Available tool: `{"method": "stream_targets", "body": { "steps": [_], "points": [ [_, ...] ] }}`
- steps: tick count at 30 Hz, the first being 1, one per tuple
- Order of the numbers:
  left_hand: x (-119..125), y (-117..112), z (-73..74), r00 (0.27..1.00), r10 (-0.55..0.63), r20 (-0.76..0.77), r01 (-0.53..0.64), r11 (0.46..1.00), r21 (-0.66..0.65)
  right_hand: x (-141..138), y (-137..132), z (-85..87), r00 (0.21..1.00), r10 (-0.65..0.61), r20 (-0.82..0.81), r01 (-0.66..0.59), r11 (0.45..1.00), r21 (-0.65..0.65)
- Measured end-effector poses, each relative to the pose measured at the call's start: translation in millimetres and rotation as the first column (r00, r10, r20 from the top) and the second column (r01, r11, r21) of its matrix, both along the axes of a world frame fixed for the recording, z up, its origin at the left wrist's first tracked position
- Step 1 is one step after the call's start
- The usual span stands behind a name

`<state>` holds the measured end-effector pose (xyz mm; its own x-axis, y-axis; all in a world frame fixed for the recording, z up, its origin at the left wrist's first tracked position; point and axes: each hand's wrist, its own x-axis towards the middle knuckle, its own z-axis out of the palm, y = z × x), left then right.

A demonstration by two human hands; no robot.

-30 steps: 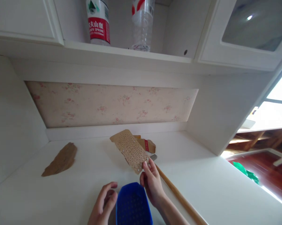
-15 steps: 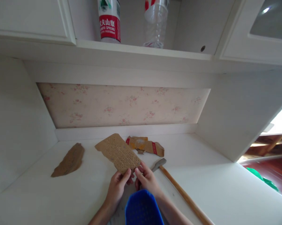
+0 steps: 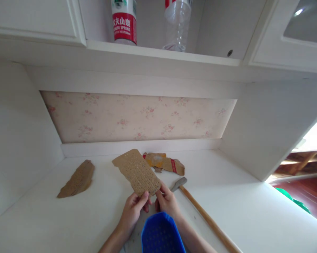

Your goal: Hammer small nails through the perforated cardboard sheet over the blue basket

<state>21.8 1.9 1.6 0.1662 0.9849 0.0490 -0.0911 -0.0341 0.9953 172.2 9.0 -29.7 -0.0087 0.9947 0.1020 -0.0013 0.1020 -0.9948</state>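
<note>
A brown cardboard piece full of small holes [image 3: 136, 171] is held up over the white desk [image 3: 69, 218], tilted away from me. My left hand [image 3: 133, 210] pinches its near edge with the thumb on top. My right hand [image 3: 167, 201] grips the same near edge from the right side. Directly below my hands stands a blue perforated basket [image 3: 161, 237], cut off by the lower frame edge.
A hammer with a wooden handle [image 3: 204, 217] lies to the right of my hands. Torn cardboard with red print [image 3: 165, 163] lies behind. Another brown cardboard scrap [image 3: 78, 179] lies at the left. Two plastic bottles [image 3: 124, 21] stand on the shelf above.
My left hand has come up from beside the basket and taken hold of the perforated cardboard next to my right hand. The cardboard is tilted a little more upright than half a second ago.
</note>
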Motion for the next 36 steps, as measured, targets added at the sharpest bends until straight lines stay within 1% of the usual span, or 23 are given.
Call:
{"method": "stream_targets", "body": {
  "steps": [4, 6, 8, 12, 15, 17, 20, 23, 27, 31, 36],
  "points": [
    [-3.3, 2.7, -9.9, 0.997, 0.077, 0.010, -0.077, 0.996, 0.036, 3.3, 0.5, -4.9, 0.983, -0.023, 0.179, 0.010, 0.997, 0.073],
    [-4.0, 3.6, -14.2, 0.996, 0.076, 0.053, -0.077, 0.997, 0.022, 3.9, -0.5, -4.8, 0.965, -0.021, 0.263, -0.009, 0.994, 0.110],
    [-3.4, 4.1, -16.3, 0.988, 0.058, 0.144, -0.054, 0.998, -0.029, 3.9, -1.9, -2.5, 0.944, -0.009, 0.330, -0.039, 0.989, 0.139],
    [0.0, 2.7, -12.7, 0.944, 0.062, 0.324, -0.019, 0.991, -0.133, 3.1, -5.0, 5.6, 0.908, 0.022, 0.418, -0.092, 0.985, 0.149],
    [2.0, 0.6, -7.2, 0.919, 0.067, 0.388, 0.003, 0.985, -0.175, 2.1, -6.8, 9.4, 0.894, 0.025, 0.447, -0.098, 0.985, 0.141],
    [2.3, -0.5, -5.5, 0.922, 0.048, 0.383, 0.025, 0.983, -0.183, 1.8, -7.1, 9.6, 0.890, 0.015, 0.455, -0.091, 0.985, 0.145],
    [1.6, -0.8, -6.9, 0.937, 0.028, 0.348, 0.032, 0.986, -0.166, 2.9, -6.2, 7.1, 0.882, -0.020, 0.471, -0.073, 0.981, 0.180],
    [0.8, 0.4, -9.8, 0.941, 0.026, 0.337, 0.030, 0.986, -0.162, 6.1, -4.6, 3.2, 0.865, -0.087, 0.493, -0.051, 0.964, 0.260],
    [1.0, 2.2, -10.6, 0.949, 0.031, 0.313, 0.020, 0.987, -0.157, 10.4, -2.4, -2.4, 0.843, -0.179, 0.508, -0.035, 0.923, 0.383],
    [1.0, 1.9, -11.5, 0.957, 0.009, 0.289, 0.036, 0.988, -0.148, 11.4, -0.6, -5.7, 0.861, -0.184, 0.474, -0.065, 0.885, 0.461],
    [0.6, -0.6, -15.0, 0.973, -0.047, 0.226, 0.075, 0.990, -0.117, 9.7, -0.9, -5.2, 0.907, -0.143, 0.397, -0.095, 0.847, 0.523]
  ]
}}
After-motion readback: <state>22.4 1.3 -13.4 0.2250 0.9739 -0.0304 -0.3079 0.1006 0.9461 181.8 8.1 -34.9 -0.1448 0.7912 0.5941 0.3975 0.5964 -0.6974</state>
